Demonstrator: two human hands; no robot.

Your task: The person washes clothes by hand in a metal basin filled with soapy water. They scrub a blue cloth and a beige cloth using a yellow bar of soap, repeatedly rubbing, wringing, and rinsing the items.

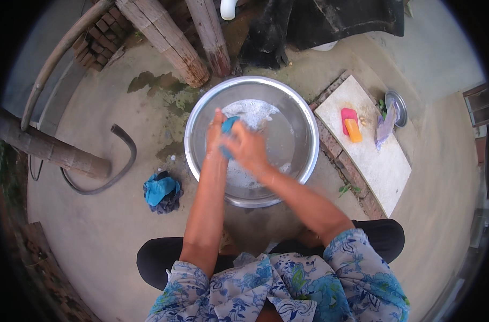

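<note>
A wide round metal basin [309, 159] stands on the ground before me, with water and patches of white suds [254, 112] in it. Over its left half, both my hands grip a small blue cloth [230, 124]. My left hand [214, 135] holds the cloth from the left, fingers pointing away from me. Pressed against it from the other side is my right hand [248, 147], blurred by motion, with its fingers curled on the cloth. Part of the cloth is hidden between the hands.
Left of the basin lies a heap of blue and dark cloths [163, 192], near a grey hose [131, 153]. On the right, a pale slab [383, 173] on bricks bears an orange soap bar [353, 130] and a pink piece [345, 114]. Wooden posts [168, 40] stand behind the basin.
</note>
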